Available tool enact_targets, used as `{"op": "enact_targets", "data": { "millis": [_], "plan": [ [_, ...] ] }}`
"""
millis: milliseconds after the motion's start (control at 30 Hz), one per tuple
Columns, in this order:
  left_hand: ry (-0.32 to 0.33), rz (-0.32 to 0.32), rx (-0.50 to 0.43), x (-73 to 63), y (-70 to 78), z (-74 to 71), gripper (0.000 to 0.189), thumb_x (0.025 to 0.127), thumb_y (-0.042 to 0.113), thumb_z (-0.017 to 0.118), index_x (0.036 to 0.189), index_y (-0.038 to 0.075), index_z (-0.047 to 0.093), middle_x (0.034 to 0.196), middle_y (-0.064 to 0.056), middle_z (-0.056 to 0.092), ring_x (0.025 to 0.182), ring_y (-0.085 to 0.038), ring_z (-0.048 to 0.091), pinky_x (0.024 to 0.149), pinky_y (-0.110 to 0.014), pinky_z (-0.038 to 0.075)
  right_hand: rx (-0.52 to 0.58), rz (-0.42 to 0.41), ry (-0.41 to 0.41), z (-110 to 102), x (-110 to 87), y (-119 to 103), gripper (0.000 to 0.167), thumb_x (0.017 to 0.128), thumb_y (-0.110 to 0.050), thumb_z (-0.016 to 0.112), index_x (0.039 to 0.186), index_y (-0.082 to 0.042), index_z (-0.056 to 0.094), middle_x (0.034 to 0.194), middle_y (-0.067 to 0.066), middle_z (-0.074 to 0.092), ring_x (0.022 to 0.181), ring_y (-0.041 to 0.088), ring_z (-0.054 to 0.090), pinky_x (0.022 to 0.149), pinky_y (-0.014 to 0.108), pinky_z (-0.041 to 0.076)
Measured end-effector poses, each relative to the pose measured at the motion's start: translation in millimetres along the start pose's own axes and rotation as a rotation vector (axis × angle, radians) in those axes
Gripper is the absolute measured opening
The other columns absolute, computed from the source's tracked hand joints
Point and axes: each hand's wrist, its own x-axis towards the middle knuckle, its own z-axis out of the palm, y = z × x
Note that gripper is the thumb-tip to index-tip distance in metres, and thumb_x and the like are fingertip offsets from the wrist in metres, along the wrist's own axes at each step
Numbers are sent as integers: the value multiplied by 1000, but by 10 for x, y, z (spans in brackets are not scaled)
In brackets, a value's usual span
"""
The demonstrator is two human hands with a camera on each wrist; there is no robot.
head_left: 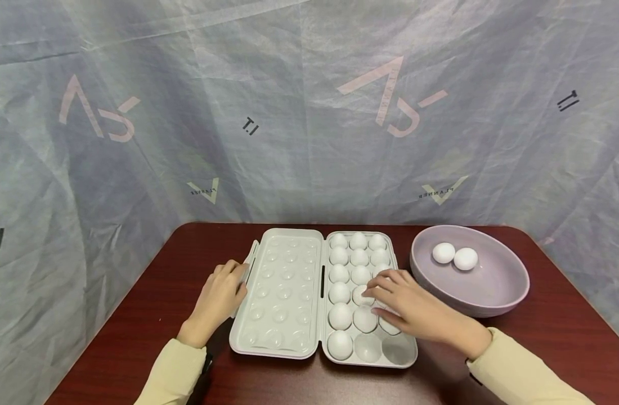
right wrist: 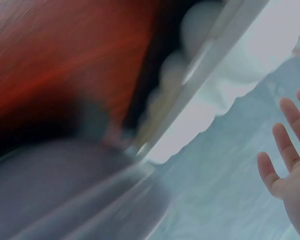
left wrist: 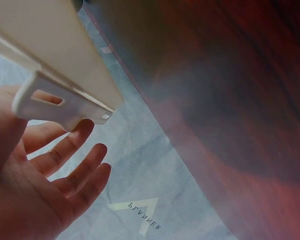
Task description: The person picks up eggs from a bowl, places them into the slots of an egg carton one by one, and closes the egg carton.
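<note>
A white plastic egg box lies unfolded on the table, its dimpled lid at left and its egg tray at right. White eggs sit in most cups; the front row shows one egg and two bare cups. My left hand is at the lid's outer edge, holding the slotted latch flap between thumb and fingers. Over the tray's right side, my right hand reaches with spread fingers, fingertips right at a middle-column egg. It partly hides the eggs there.
A mauve oval bowl with two white eggs stands right of the tray, close to my right forearm. The dark red table ends at a grey printed cloth behind.
</note>
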Motion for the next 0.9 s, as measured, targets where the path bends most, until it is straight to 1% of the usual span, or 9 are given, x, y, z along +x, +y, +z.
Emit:
{"op": "enact_targets", "data": {
  "millis": [133,200,267,433,567,700,800,900],
  "plan": [
    [2,0,-1,-2,-4,3,36,78,6,62,114,2,62,100,-11,57,90,-31,54,68,-41,46,30,66,42,-84,-83,205,27,76,-16,67,102,-12,63,101,-2,60,99,17,48,84,35,34],
    [4,1,-1,-2,-5,4,36,78,6,62,114,2,62,100,-10,57,90,-31,54,68,-41,45,28,94,70,-124,-130,307,27,74,-13,68,101,-11,63,99,-1,60,97,18,49,83,36,34],
    [5,2,-1,-1,-6,5,36,78,6,61,114,2,62,99,-10,58,89,-31,54,67,-41,45,6,124,93,-160,-177,405,27,73,-10,68,100,-10,64,98,0,61,95,19,50,80,37,35],
    [8,4,0,2,-7,4,36,78,5,62,113,2,62,99,-10,58,88,-31,54,66,-40,45,-47,221,106,-261,-333,643,28,71,-7,69,99,-9,64,97,2,62,92,21,50,75,37,35],
    [8,4,-2,4,-5,3,36,78,5,62,113,2,62,99,-10,58,88,-31,54,66,-40,45,-71,304,100,-317,-487,813,30,68,-5,71,97,-7,63,95,5,61,91,23,49,71,37,32],
    [8,4,-2,6,-4,3,36,78,6,62,113,2,62,99,-10,58,88,-31,54,67,-41,45,-110,379,72,-344,-635,942,30,68,-6,73,95,-10,62,95,6,61,91,25,49,67,39,31],
    [6,4,-1,5,-2,2,36,78,6,62,113,2,62,99,-10,58,89,-31,54,67,-41,46,-134,418,47,-341,-751,1044,30,67,-8,74,94,-11,61,96,8,60,92,28,49,65,43,33],
    [4,3,-1,3,-3,5,35,78,5,62,113,1,63,99,-11,58,89,-31,55,67,-41,46,-142,453,24,-339,-854,1132,30,67,-8,74,94,-9,62,97,10,60,94,31,49,68,51,36]
  ]
}}
